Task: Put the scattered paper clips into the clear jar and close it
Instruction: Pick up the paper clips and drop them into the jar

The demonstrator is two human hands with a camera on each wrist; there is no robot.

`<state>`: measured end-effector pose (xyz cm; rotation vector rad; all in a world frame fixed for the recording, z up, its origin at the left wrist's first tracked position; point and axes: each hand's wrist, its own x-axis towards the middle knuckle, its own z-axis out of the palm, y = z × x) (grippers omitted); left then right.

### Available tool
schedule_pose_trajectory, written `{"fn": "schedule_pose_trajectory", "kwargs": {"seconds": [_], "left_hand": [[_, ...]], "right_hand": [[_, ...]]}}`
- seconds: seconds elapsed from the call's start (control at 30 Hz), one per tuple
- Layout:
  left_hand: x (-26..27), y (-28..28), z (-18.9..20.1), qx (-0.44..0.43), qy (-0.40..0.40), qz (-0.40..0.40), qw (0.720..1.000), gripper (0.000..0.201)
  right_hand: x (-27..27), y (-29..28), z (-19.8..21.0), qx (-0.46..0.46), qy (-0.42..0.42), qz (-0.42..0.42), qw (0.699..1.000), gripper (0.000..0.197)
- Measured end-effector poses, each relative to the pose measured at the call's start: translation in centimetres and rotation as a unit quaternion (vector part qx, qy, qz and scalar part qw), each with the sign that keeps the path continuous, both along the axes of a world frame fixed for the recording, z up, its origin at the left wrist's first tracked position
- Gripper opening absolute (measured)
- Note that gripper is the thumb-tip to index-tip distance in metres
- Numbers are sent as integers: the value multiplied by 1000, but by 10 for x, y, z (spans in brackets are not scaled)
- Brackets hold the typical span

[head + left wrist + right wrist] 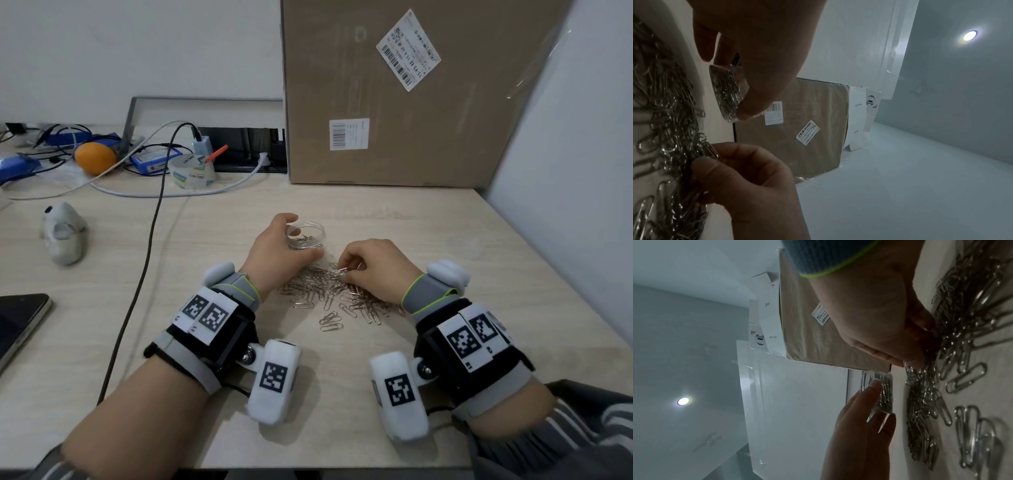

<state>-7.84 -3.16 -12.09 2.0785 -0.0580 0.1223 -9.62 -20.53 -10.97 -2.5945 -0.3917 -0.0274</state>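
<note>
A small clear jar (310,228) stands open on the wooden table (411,219) with a few paper clips inside. My left hand (300,237) grips its side, thumb near, fingers round the far wall; the left wrist view shows the jar (725,92) under that hand. Just in front lies a heap of silver paper clips (329,298), spread toward my right wrist. My right hand (346,265) pinches a few clips (339,271) at the heap's near-jar edge, fingertips curled down. In the right wrist view the heap (962,337) fills the right side, the jar (882,395) beyond it.
A big cardboard box (394,102) stands at the back, and a white panel (565,171) closes the right side. A black cable (147,257) crosses the table on the left. Further left are a grey lump (63,233), a tape roll (193,171), an orange (96,157) and a dark flat device (17,325).
</note>
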Motion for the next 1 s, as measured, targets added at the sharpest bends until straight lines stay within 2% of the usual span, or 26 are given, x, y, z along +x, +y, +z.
{"fn": "schedule_pose_trajectory", "kwargs": {"seconds": [0.23,0.37,0.47,0.53,0.63,0.77,0.9,1.0], "left_hand": [[0,1,-1,12,2,-14,1000,71],[-1,0,0,26,3,-40,999,74],[-4,-3,2,27,9,-84,996,78],[-6,-6,2,32,10,-113,993,80],[-8,-8,1,32,11,-146,989,81],[-8,-8,0,39,0,-142,989,79],[-6,-6,0,46,-12,-105,993,79],[-3,-4,-1,34,-19,-62,997,76]], "right_hand": [[4,-2,3,78,-82,-79,991,6],[4,-4,8,186,-164,-113,962,6],[1,-1,12,269,-204,-100,936,8],[-2,3,14,283,-210,-71,933,9],[-4,6,12,275,-184,-27,943,10],[-3,7,6,204,-155,1,967,10],[-3,5,9,199,-191,-37,961,14],[0,-3,7,141,-153,-93,974,14]]}}
